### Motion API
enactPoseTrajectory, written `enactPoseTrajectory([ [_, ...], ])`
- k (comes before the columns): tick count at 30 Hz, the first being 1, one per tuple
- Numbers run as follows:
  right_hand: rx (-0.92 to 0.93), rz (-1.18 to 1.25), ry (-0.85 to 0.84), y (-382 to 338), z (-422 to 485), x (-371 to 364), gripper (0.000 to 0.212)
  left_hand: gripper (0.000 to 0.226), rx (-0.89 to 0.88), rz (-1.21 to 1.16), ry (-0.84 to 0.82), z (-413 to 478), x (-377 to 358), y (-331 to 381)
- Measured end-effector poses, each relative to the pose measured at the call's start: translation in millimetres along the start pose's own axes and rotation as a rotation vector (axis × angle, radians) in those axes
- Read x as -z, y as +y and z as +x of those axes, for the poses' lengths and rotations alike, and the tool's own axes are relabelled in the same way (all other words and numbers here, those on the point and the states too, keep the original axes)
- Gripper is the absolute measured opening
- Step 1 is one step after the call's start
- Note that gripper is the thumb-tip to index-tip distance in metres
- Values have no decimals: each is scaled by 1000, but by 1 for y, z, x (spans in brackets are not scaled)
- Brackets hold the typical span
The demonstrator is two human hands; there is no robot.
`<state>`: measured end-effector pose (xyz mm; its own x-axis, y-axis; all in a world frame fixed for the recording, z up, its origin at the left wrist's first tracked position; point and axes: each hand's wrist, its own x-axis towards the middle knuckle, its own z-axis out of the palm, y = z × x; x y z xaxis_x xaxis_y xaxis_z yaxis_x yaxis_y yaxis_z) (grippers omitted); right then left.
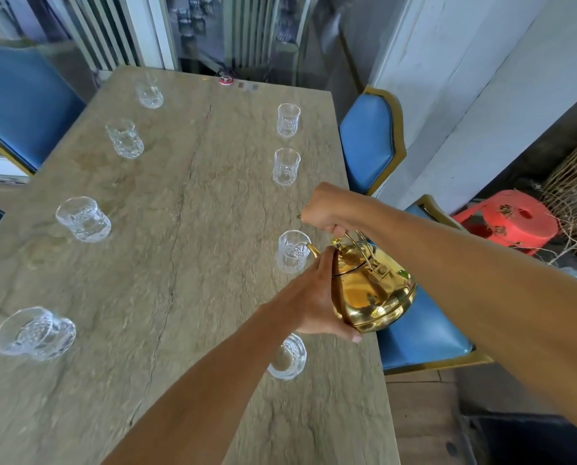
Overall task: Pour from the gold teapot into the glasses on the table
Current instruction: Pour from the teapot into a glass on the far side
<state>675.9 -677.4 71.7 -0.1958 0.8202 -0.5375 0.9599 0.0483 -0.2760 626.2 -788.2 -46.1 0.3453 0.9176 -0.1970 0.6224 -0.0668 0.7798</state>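
Note:
The gold teapot (372, 290) hangs tilted to the left above the table's right edge. Its spout tip (312, 249) sits at the rim of a cut glass (291, 251). My right hand (327, 209) is shut on the teapot's wire handle from above. My left hand (314, 297) cups the pot's body and lid from the left side. A glass (288, 357) stands just below my left hand, partly hidden by it. Two more glasses (286, 166) (288, 119) stand farther along the right side. Several glasses (84, 219) line the left side.
The stone-patterned table (186, 229) runs away from me. Blue chairs with gold frames (371, 139) (424, 333) stand along its right side, another blue chair (22, 105) at the left. A red plastic stool (508, 219) stands at the right. A small red-and-white object (225, 80) lies at the table's far end.

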Motion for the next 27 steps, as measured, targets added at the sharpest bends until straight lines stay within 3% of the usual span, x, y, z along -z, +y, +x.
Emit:
enactPoseTrajectory([
  [5,-2,-17,-9,-4,1,1,23,151,15,-1,-6,1,2,-1],
  [22,-44,-78,-89,-5,4,3,15,143,15,18,-32,1,5,5],
  [27,-42,-90,-100,-6,3,2,28,144,17,11,-29,0,6,5],
])
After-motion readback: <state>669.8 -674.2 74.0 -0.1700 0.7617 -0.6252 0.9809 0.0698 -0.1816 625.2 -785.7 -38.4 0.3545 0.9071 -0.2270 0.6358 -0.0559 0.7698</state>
